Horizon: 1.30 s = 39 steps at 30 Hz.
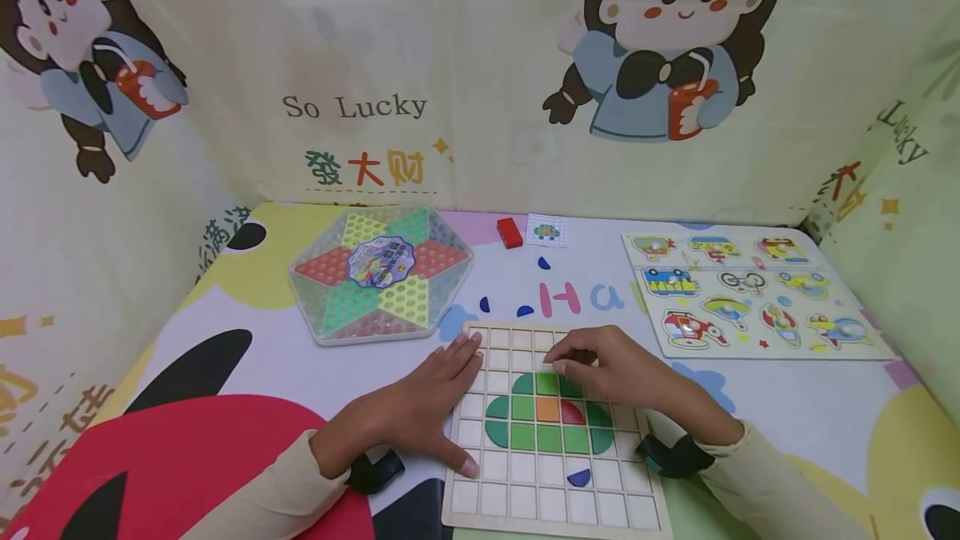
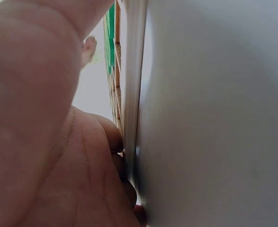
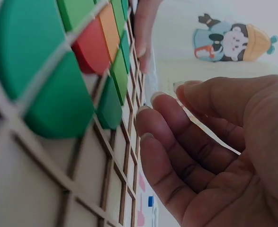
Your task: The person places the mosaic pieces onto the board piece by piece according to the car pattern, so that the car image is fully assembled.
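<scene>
A wooden grid board (image 1: pixel 525 467) lies in front of me, its middle cells filled with green pieces (image 1: pixel 549 438), an orange square (image 1: pixel 547 410) and a red quarter-round piece (image 1: pixel 573 412). My left hand (image 1: pixel 420 402) rests along the board's left edge, fingers straight and thumb spread. Over the upper right cells hovers my right hand (image 1: pixel 618 369), its fingers loosely bent. The right wrist view shows the fingers (image 3: pixel 165 142) just off the grid, with no piece visible in them. A blue half-round piece (image 1: pixel 579 478) sits on the lower cells.
Several more blue half-round pieces (image 1: pixel 525 311) lie beyond the board. Behind them are a red block (image 1: pixel 510 232) and a small pattern card (image 1: pixel 546 231). A hexagonal Chinese checkers set (image 1: pixel 352 319) stands at left, a vehicle puzzle board (image 1: pixel 757 344) at right. A printed curtain (image 1: pixel 495 107) hangs behind.
</scene>
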Available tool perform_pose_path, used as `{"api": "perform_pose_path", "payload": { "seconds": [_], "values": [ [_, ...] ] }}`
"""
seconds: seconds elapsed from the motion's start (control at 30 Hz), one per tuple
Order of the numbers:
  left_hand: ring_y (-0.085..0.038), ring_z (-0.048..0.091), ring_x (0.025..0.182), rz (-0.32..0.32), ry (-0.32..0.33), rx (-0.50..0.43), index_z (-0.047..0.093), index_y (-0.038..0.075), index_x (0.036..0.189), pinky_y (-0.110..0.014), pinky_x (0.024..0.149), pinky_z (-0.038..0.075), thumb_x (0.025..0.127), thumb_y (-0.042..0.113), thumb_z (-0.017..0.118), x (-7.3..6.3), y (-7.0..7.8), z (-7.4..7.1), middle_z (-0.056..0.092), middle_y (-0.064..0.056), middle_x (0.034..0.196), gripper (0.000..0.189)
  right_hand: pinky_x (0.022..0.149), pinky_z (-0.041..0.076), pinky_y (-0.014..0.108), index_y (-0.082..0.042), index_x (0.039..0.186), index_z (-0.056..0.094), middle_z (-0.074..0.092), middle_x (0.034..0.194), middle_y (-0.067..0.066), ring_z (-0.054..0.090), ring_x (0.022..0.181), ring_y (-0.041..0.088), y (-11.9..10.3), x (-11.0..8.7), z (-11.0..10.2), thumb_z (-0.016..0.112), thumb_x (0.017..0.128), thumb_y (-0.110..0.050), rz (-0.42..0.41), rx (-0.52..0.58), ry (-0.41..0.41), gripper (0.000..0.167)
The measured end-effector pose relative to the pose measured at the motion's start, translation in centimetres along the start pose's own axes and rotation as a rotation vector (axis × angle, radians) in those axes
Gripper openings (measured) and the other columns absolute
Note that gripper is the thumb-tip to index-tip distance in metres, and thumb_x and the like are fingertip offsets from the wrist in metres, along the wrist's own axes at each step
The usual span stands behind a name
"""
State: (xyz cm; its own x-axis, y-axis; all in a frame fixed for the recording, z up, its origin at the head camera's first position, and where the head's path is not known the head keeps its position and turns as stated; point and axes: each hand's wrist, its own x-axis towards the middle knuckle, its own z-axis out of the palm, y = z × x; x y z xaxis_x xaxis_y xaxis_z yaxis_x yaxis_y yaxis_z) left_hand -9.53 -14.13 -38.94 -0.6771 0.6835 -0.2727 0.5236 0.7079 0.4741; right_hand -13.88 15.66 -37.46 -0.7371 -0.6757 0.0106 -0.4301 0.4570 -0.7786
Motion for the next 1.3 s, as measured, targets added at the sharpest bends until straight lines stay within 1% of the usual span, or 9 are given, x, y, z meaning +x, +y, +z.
{"api": "perform_pose_path", "payload": {
  "seconds": [0.13, 0.3, 0.43, 0.57, 0.7, 0.77, 1.03, 1.13, 1.3],
  "values": [
    [-0.022, -0.012, 0.147, -0.007, -0.002, 0.009, 0.012, 0.007, 0.156, -0.049, 0.116, 0.003, 0.07, 0.068, 0.072, 0.0, 0.0, 0.0, -0.007, -0.005, 0.163, 0.122, 0.074, 0.052, 0.028, -0.008, 0.104, 0.074, 0.071, 0.098, -0.002, 0.059, 0.082, 0.013, 0.4, 1.5, -0.3, 0.066, 0.093, -0.008, 0.005, -0.05, 0.063, 0.013],
    [-0.023, -0.012, 0.147, -0.007, -0.001, 0.006, 0.012, 0.007, 0.156, -0.049, 0.116, 0.004, 0.07, 0.068, 0.072, 0.0, -0.1, 0.1, -0.007, -0.005, 0.163, 0.122, 0.079, 0.054, 0.033, -0.006, 0.103, 0.074, 0.071, 0.098, -0.001, 0.061, 0.086, 0.014, 0.8, 3.3, -0.2, 0.067, 0.092, -0.007, -0.001, -0.064, 0.13, 0.013],
    [-0.023, -0.012, 0.147, 0.006, -0.006, 0.004, 0.012, 0.006, 0.156, -0.049, 0.116, 0.005, 0.071, 0.069, 0.072, 0.2, -0.2, 0.4, -0.007, -0.005, 0.163, 0.121, 0.079, 0.054, 0.033, -0.006, 0.103, 0.074, 0.07, 0.098, 0.0, 0.061, 0.087, 0.016, 1.4, 4.5, -0.1, 0.067, 0.092, -0.005, 0.042, -0.061, 0.175, 0.013],
    [-0.023, -0.011, 0.147, 0.004, -0.017, 0.01, 0.013, 0.007, 0.156, -0.049, 0.116, 0.006, 0.071, 0.071, 0.07, 0.3, -0.3, 0.6, -0.007, -0.005, 0.163, 0.122, 0.077, 0.054, 0.03, -0.005, 0.104, 0.074, 0.07, 0.099, 0.001, 0.061, 0.086, 0.017, 2.1, 5.9, -0.2, 0.065, 0.092, -0.004, 0.09, -0.055, 0.199, 0.015],
    [-0.023, -0.011, 0.147, -0.005, -0.02, 0.003, 0.013, 0.007, 0.156, -0.049, 0.116, 0.006, 0.07, 0.072, 0.07, 0.3, -0.2, 0.7, -0.007, -0.004, 0.163, 0.122, 0.075, 0.053, 0.031, -0.003, 0.105, 0.074, 0.07, 0.098, 0.003, 0.06, 0.084, 0.017, 2.5, 7.2, -0.4, 0.063, 0.093, -0.002, 0.084, -0.048, 0.175, 0.016],
    [-0.022, -0.011, 0.147, -0.007, -0.019, 0.001, 0.013, 0.008, 0.156, -0.049, 0.116, 0.005, 0.07, 0.072, 0.07, 0.2, -0.2, 0.6, -0.007, -0.004, 0.163, 0.122, 0.077, 0.053, 0.031, -0.003, 0.105, 0.074, 0.071, 0.098, 0.003, 0.06, 0.085, 0.017, 2.6, 7.8, -0.5, 0.063, 0.093, 0.0, 0.078, -0.053, 0.154, 0.016],
    [-0.022, -0.011, 0.147, -0.007, -0.014, 0.01, 0.013, 0.008, 0.156, -0.048, 0.116, 0.005, 0.07, 0.072, 0.07, 0.1, -0.1, 0.3, -0.007, -0.004, 0.163, 0.122, 0.083, 0.052, 0.033, -0.004, 0.106, 0.074, 0.071, 0.1, 0.003, 0.06, 0.089, 0.018, 2.8, 9.0, -0.3, 0.064, 0.091, 0.0, 0.121, -0.068, 0.121, 0.018],
    [-0.022, -0.011, 0.147, -0.007, -0.011, 0.013, 0.012, 0.008, 0.157, -0.048, 0.116, 0.004, 0.07, 0.071, 0.071, 0.1, -0.1, 0.2, -0.007, -0.004, 0.163, 0.122, 0.081, 0.051, 0.032, -0.005, 0.106, 0.074, 0.07, 0.098, 0.002, 0.059, 0.087, 0.018, 2.8, 9.3, -0.3, 0.065, 0.091, 0.0, 0.127, -0.077, 0.11, 0.019],
    [-0.022, -0.011, 0.147, -0.006, -0.01, 0.014, 0.013, 0.008, 0.157, -0.048, 0.116, 0.004, 0.07, 0.07, 0.071, 0.0, -0.1, 0.0, -0.006, -0.004, 0.163, 0.122, 0.074, 0.05, 0.03, -0.007, 0.106, 0.074, 0.068, 0.094, -0.001, 0.056, 0.082, 0.018, 3.0, 9.5, -0.4, 0.069, 0.089, -0.003, 0.153, -0.107, 0.074, 0.018]
  ]
}}
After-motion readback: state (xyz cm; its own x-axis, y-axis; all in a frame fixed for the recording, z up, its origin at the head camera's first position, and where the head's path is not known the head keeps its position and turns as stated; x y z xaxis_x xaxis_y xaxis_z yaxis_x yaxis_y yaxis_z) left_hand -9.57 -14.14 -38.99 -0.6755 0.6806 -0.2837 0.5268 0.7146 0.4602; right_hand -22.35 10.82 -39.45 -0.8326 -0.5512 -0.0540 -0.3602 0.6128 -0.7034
